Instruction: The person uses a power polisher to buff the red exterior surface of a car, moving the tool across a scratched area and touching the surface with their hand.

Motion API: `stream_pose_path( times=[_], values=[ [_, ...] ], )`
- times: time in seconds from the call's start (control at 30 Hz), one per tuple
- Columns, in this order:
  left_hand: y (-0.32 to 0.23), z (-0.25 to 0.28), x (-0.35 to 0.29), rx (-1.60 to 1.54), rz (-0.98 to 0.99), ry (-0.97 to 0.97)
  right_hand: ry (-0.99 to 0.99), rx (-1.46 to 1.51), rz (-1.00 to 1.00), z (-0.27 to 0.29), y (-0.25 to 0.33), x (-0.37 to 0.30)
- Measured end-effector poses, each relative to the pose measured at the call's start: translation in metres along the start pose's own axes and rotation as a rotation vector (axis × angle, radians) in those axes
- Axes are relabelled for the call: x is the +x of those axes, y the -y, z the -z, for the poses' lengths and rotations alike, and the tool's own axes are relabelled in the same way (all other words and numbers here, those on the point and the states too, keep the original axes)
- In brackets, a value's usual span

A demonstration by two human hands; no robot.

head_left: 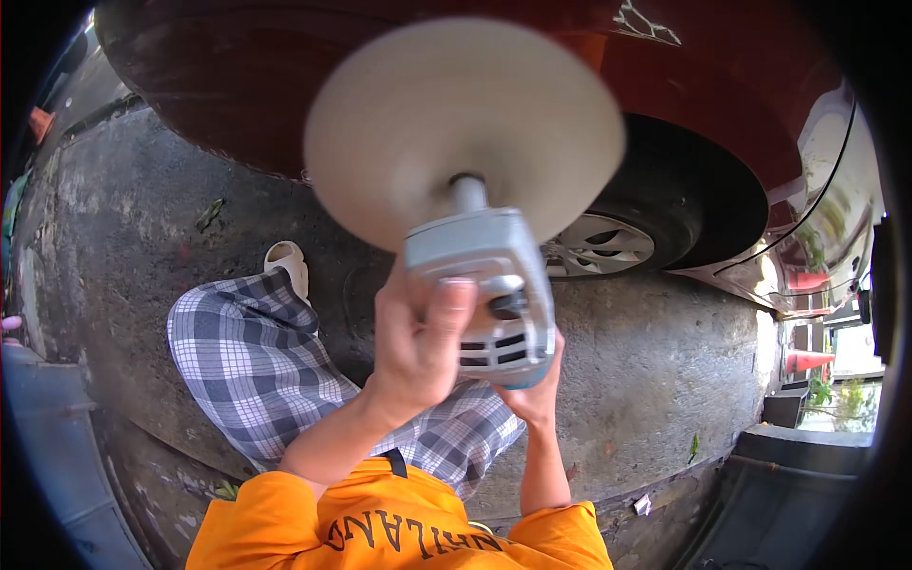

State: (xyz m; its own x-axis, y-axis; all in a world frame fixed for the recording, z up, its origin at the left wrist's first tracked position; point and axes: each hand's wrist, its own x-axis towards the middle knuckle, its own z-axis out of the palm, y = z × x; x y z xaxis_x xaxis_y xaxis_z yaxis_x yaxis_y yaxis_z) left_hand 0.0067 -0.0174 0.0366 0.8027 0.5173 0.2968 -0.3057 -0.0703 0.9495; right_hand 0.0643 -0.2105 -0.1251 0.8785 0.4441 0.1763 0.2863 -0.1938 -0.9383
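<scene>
A grey power polisher (494, 285) is held up close to the camera, its big round beige pad (456, 114) blurred and facing the red car body (722, 66). My left hand (418, 342) grips the tool's head from the left, thumb across the top. My right hand (537, 385) wraps the body from underneath on the right. The pad sits just left of the wheel arch and the tyre with its silver hubcap (603, 245).
My leg in checked trousers (256, 366) and a pale sandal (288, 261) rest on the rough concrete ground (665, 361). An orange shirt (380, 522) fills the bottom. Traffic cones (807, 361) and a dark kerb lie at the right.
</scene>
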Motion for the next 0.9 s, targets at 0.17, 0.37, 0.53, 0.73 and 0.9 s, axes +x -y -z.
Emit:
stream_pose_path(
  times=[0.17, 0.37, 0.53, 0.73, 0.9],
  values=[
    [0.073, 0.051, -0.034, -0.175, 0.161, -0.268, 0.203, -0.111, -0.119, -0.02, 0.01, 0.004],
    [0.054, 0.045, -0.031, -0.224, 0.101, -0.13, 0.062, -0.234, 0.072, -0.017, 0.032, 0.002],
    [-0.003, 0.005, -0.001, -0.155, 0.005, 0.043, -0.089, -0.039, 0.089, 0.002, 0.02, -0.005],
    [0.06, 0.032, -0.022, -0.473, 0.165, -0.198, 0.013, -0.276, 0.079, -0.004, 0.011, 0.005],
    [0.164, 0.085, -0.029, -0.732, 0.282, -0.545, 0.149, -0.565, 0.064, -0.038, 0.015, 0.026]
  ],
)
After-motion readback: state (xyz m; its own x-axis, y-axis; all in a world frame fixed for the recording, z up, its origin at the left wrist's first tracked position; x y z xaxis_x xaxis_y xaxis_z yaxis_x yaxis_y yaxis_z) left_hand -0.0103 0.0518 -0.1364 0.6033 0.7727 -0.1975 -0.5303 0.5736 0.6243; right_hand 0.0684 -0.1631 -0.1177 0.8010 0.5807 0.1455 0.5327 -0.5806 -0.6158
